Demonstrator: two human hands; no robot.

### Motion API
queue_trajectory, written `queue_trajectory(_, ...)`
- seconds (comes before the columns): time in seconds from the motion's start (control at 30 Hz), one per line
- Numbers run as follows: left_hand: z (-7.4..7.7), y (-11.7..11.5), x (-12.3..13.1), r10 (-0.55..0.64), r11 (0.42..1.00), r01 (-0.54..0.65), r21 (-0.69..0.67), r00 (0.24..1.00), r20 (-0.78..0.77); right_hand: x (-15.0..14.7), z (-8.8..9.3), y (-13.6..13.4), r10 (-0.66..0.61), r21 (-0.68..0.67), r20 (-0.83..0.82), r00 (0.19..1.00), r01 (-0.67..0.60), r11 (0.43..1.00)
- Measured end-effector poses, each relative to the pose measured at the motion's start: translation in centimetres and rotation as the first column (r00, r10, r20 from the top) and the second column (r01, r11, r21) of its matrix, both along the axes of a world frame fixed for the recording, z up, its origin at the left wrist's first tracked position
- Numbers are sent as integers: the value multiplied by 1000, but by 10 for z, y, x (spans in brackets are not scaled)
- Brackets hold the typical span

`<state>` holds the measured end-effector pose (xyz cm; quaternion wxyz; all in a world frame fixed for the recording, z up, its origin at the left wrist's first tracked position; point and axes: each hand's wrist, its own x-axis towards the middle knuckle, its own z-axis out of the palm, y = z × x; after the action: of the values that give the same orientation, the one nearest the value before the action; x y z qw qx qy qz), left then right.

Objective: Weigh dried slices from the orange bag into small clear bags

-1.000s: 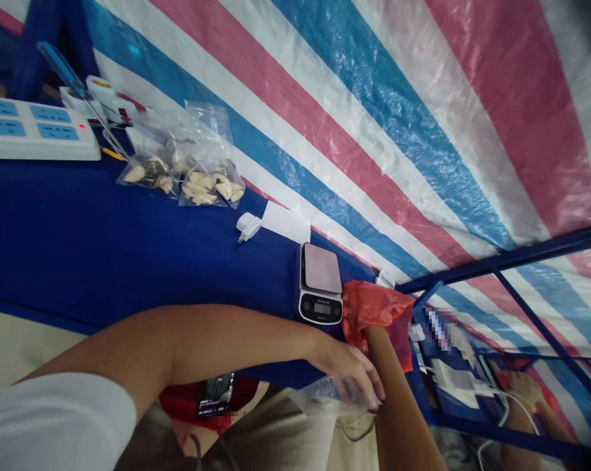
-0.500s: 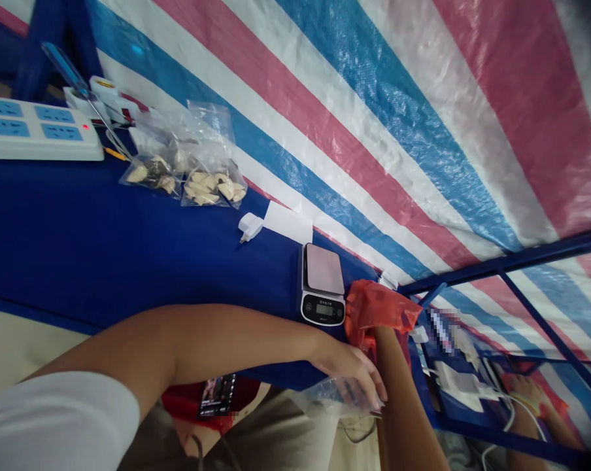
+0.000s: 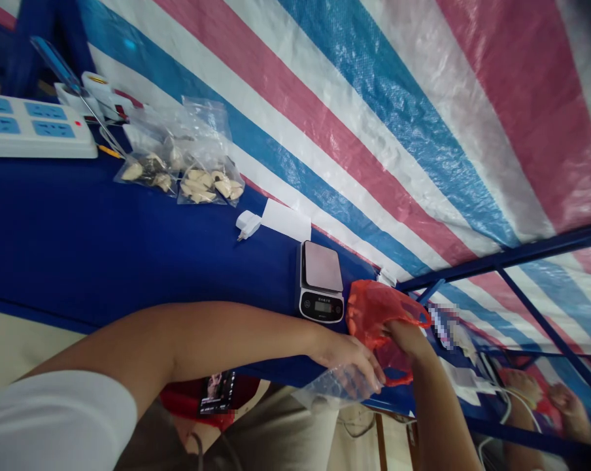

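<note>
My left hand (image 3: 349, 364) reaches across the front edge of the blue table (image 3: 104, 242), its fingers closed on the mouth of a small clear plastic bag (image 3: 332, 387) that hangs below the edge. Just to the right, my right hand (image 3: 404, 333) is at the opening of a red plastic bag (image 3: 374, 307). Its fingers are tucked into the red film and hidden. A small digital scale (image 3: 320, 281) with a bare pan stands on the table right behind both hands.
Two clear bags of pale pieces (image 3: 197, 182) lie at the back left, next to a white power strip (image 3: 35, 127) and a blue-handled tool (image 3: 60, 65). A white plug (image 3: 248, 226) and paper slip (image 3: 286, 221) lie mid-table. A phone (image 3: 217, 391) rests on my lap. Another person's hands (image 3: 567, 400) are at the lower right.
My right hand has drawn back out of the red bag toward me, and the bag's mouth has opened and shifted right. My left hand still holds the clear bag in place.
</note>
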<state>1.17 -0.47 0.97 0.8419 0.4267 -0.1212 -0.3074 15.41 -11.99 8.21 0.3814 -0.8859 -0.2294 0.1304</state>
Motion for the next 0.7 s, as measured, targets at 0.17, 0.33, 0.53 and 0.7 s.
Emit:
queue_trajectory(0.17,0,1,-1,30,999,-30,-19,999,-33,-18,13,-10,33,-47,-249,968,-46,998)
queue_trajectory(0.33,7,5,-5,88,995,-90,-31,994,-57,-38,31,-19,39,-57,-401,915,-67,996)
queue_trajectory(0.53,10,2,-7,103,994,-105,-27,993,-59,-48,51,-28,145,-29,-502,852,-185,982)
queue_trajectory(0.7,10,-6,-6,109,993,-111,-34,992,-68,-56,54,-25,155,-8,-364,918,-170,985)
